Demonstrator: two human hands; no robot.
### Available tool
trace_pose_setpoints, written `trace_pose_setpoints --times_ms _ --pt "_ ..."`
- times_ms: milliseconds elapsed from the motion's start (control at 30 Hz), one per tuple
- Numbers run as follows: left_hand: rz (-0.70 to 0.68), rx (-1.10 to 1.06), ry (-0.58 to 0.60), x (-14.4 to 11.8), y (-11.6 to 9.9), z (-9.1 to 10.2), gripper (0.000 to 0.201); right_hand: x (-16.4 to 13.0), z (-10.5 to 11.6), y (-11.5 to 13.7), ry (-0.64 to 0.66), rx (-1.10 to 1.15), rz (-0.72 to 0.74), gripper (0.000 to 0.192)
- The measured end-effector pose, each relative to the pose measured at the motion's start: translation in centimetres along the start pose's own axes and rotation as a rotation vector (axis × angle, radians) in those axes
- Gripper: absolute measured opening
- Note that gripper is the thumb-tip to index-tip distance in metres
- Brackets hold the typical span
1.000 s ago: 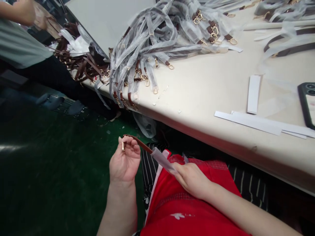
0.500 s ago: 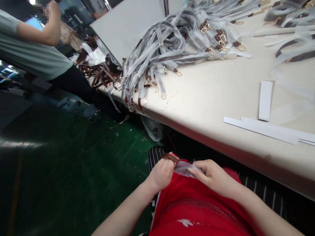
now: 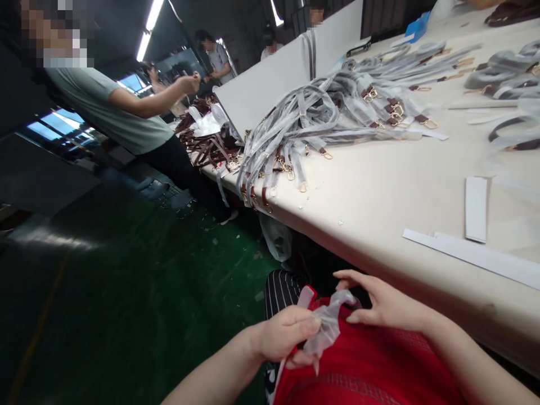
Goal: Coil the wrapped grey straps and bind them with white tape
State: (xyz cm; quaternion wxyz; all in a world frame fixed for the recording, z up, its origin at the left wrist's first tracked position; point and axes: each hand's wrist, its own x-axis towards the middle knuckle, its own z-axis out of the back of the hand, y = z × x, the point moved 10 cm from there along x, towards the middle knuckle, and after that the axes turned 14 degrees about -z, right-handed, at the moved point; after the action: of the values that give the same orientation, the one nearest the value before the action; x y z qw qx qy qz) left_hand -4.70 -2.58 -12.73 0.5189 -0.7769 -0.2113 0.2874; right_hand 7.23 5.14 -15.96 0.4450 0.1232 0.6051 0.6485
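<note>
— Fingers (image 3: 310,325) of the left hand (image 3: 282,340) are pinched narrow on a crumpled clear sleeve (image 3: 328,326), down over the red lap (image 3: 367,365). See it?

— Yes. Thumb and forefinger closed on the near end of the plastic, the other fingers curled under. Whether a strap is inside that grip, I cannot tell.

— And the right hand (image 3: 386,306)?

— Just right of the sleeve, fingers spread fairly wide and lightly bent. Its fingertips touch the far end of the plastic; thumb lies low against the red cloth. It grips nothing firmly that I can see.

— So the sleeve sits between both hands, near the table (image 3: 379,191) edge but below it.

— Right, below the edge, against the person's body. Striped fabric (image 3: 280,289) shows just left of the red.

— What's up on the table?

— A big heap of wrapped straps (image 3: 312,118) at the far left of it, gold clasps showing, some ends hanging over the edge. More wrapped straps at the far right. White paper strips (image 3: 476,256) lie near the right edge, one short piece (image 3: 476,208) just beyond the long ones.

— And past the heap?

— A white board (image 3: 270,90) stands on the table, with bare brown straps (image 3: 211,146) piled to its left. Another person in a grey shirt (image 3: 105,107) stands there, one hand (image 3: 188,84) raised over that pile. Green floor (image 3: 126,292) fills the left.
</note>
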Motion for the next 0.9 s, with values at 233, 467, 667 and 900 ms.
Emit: trace_pose_setpoints --times_ms 233,467,667,900 --pt "-0.366 -0.33 -0.279 -2.2 -6.5 3.8 0.039 1.7 -5.7 1.6 -0.017 0.129 0.129 0.043" --pt "-0.533 -0.303 -0.549 -7.6 -9.8 8.5 0.016 1.6 -9.0 -1.0 -0.297 -0.071 0.034 0.032" --pt "-0.662 -0.203 -0.989 -10.8 -12.3 12.4 0.027 0.9 -10.9 0.5 -0.137 -0.174 0.142 0.019" --pt "-0.619 -0.003 -1.197 -8.4 -11.9 12.6 0.026 -1.0 -13.0 2.2 0.044 -0.256 0.243 0.024"
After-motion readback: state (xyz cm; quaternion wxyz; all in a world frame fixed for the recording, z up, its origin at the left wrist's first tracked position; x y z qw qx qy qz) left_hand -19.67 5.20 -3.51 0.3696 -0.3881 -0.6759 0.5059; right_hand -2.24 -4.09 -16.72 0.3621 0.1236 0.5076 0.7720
